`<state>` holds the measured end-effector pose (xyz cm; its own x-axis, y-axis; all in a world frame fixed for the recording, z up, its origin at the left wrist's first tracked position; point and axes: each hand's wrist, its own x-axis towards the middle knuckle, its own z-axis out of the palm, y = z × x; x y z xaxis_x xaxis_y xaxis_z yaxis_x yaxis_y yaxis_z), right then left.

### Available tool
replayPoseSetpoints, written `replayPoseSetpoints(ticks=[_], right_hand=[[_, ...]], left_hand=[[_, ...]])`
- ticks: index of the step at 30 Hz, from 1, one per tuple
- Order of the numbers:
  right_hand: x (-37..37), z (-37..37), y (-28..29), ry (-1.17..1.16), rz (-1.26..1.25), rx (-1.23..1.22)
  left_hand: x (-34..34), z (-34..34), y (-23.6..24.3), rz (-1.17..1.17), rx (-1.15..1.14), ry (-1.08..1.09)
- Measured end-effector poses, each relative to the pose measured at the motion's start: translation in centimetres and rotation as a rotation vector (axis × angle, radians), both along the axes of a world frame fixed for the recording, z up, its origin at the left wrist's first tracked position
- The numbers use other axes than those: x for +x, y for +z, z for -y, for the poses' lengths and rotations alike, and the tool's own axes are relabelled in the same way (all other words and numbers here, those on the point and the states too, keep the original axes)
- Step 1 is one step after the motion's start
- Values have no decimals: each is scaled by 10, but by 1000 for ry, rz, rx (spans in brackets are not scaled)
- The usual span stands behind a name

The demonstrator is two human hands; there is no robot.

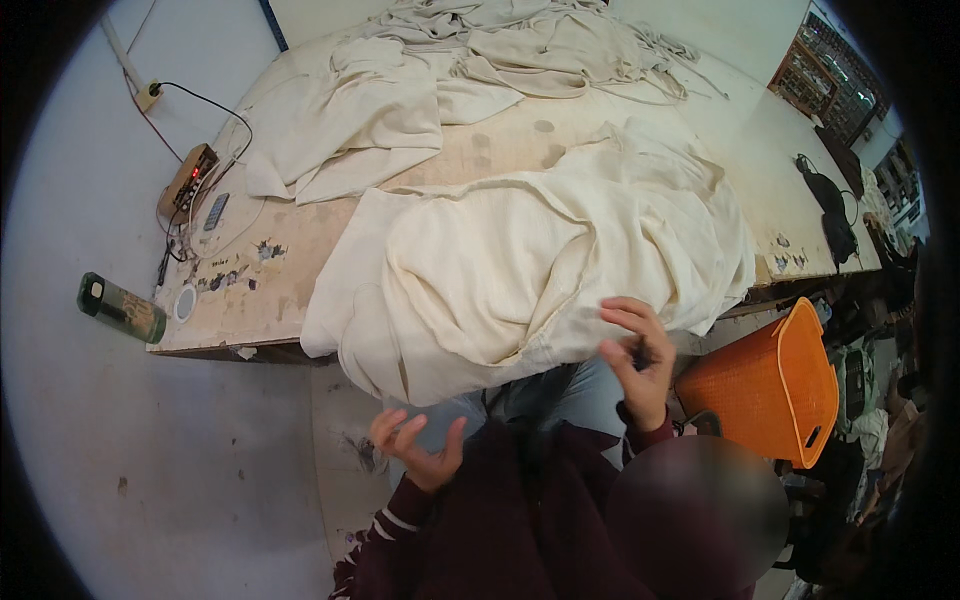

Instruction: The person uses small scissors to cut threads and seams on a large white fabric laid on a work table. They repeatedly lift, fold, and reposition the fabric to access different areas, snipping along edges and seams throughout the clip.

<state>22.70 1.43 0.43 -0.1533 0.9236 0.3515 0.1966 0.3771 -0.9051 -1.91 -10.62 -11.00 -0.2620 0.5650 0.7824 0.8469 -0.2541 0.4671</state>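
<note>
Currently right hand nearer: touches hanging edge of cream cloth on worktop, grip pinching small dark object. Left hand below cloth, fingers spread, empty.

Orange plastic basket at four o'clock, green bottle at nine o'clock, small electronic box with wires at ten o'clock, rumpled cream fabric pile at twelve o'clock, worn wooden tabletop.

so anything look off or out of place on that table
Yes: the green bottle lies on its side at the table's near left corner, partly past the edge. The cream cloth droops over the front edge. The tabletop is stained and chipped there.
</note>
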Motion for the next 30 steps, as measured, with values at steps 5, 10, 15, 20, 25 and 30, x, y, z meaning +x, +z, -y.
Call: replayPoseSetpoints(ticks=[5, 10, 15, 20, 25, 30], right_hand=[[-49, -12, 21, 232, 136, 104], [-17, -22, 27, -75, -310, 32], [21, -24, 6, -206, -197, 86], [14, -1, -14, -56, 191, 195], [-11, 15, -7, 110, 126, -27], [-27, 11, -7, 72, 70, -41]], left_hand=[[13, -6, 3, -48, 5, -36], [10, -8, -1, 234, -113, 123], [-12, -26, 4, 366, -276, 89], [-12, -34, 12, 211, -133, 83], [-2, -31, 13, 131, -144, 54], [0, -31, 13, 159, -146, 49]])
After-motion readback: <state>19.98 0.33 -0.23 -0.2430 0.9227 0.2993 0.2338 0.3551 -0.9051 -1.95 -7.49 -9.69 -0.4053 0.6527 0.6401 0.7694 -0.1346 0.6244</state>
